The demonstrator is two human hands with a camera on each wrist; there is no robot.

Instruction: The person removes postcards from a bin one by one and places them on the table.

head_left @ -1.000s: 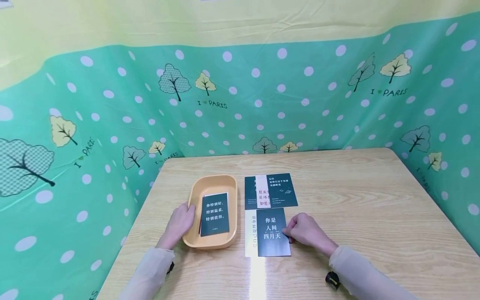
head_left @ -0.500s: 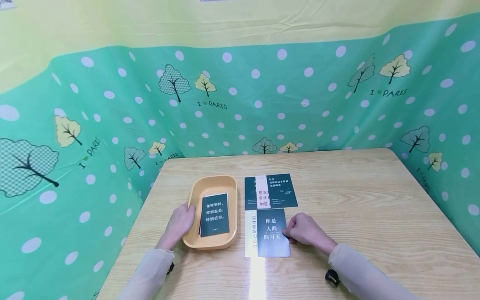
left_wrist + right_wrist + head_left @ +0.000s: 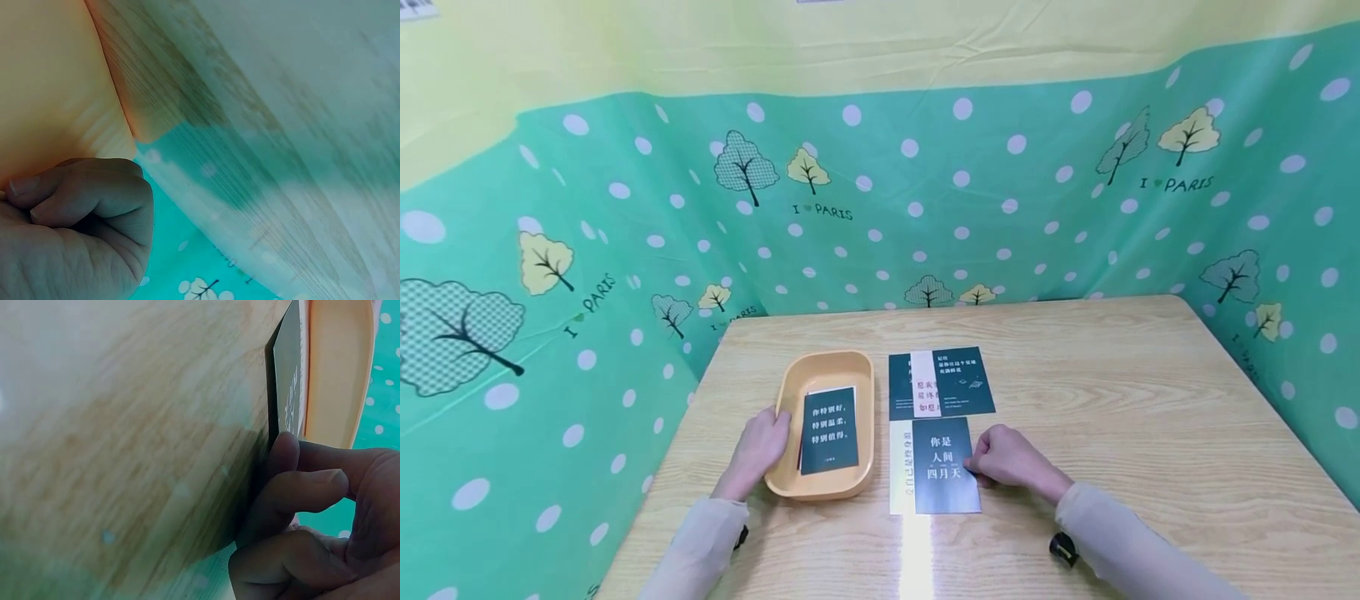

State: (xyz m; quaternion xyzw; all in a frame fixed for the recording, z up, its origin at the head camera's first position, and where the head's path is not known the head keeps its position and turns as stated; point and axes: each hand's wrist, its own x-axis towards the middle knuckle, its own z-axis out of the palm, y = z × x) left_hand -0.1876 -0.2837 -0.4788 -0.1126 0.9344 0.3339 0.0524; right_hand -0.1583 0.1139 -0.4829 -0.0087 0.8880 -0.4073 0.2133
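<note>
1. while the left hand (image 3: 762,442) grips the orange tray (image 3: 835,373) at its left wall, fingers bent in about the rim, the right hand (image 3: 1006,456) pinches the front dark card (image 3: 943,492) by its right edge; other right fingers folded in.
2. tray: toward the left edge of the worktop (image 3: 1075,375), base down. inside, a tray card (image 3: 830,429), dark with white characters, tops others that peek out.
3. front dark card: mid-worktop, right of the tray, overlapping a pale card (image 3: 901,475) on its left. cannot tell whether the pinched edge is raised.
4. just beyond, toward the far edge: left dark card (image 3: 900,379), white card (image 3: 926,385) with red characters, right dark card (image 3: 962,381) with a small planet drawing. right one laps over the white, white over the left.
5. pale sleeves (image 3: 1127,533) on both arms; black round object (image 3: 1063,550) by the right one.
6. dotted cloth (image 3: 925,225) with printed trees past the far edge.
</note>
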